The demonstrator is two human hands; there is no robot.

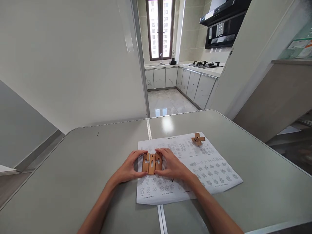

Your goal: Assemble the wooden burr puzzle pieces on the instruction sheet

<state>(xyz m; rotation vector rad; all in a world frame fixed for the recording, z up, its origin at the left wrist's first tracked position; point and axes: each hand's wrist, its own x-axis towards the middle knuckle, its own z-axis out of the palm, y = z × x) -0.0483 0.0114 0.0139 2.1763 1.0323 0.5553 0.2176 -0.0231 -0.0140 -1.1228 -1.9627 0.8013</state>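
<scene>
Three flat notched wooden puzzle bars [152,162] lie side by side on a printed instruction sheet [209,169]. My left hand [129,167] curls round their left side, thumb at the near end and fingers at the far end. My right hand [172,164] presses against their right side in the same way. Both hands hold the bars pushed together. An assembled wooden cross-shaped puzzle [198,139] sits apart at the sheet's far right corner.
The sheet lies on a grey folding table [73,175] with a centre seam. A white wall stands to the left. Beyond the table a doorway opens onto a kitchen with counter [204,70] and hob. A cabinet stands at right.
</scene>
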